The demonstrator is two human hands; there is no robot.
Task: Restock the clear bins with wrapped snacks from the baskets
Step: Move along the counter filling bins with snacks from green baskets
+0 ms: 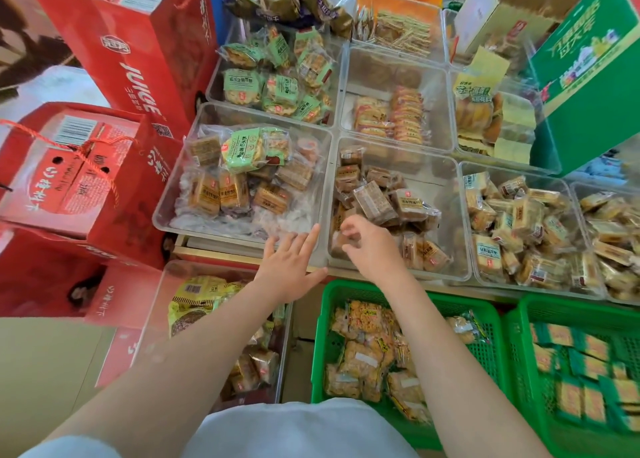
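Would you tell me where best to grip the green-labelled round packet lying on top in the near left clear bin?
Probably from above, pinching across the green-labelled round packet by its crinkled clear wrapper edges. It lies label-up and slightly tilted on other snacks, well inside the clear bin walls, so a sideways approach looks blocked.

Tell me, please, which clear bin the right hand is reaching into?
The right hand is over the front middle bin of brown-wrapped snacks, directly above the green basket; the left hand touches its left neighbour.

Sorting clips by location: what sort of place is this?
Probably a small shop's snack display: clear bins of wrapped snacks, green restock baskets, stacked red juice gift cartons.
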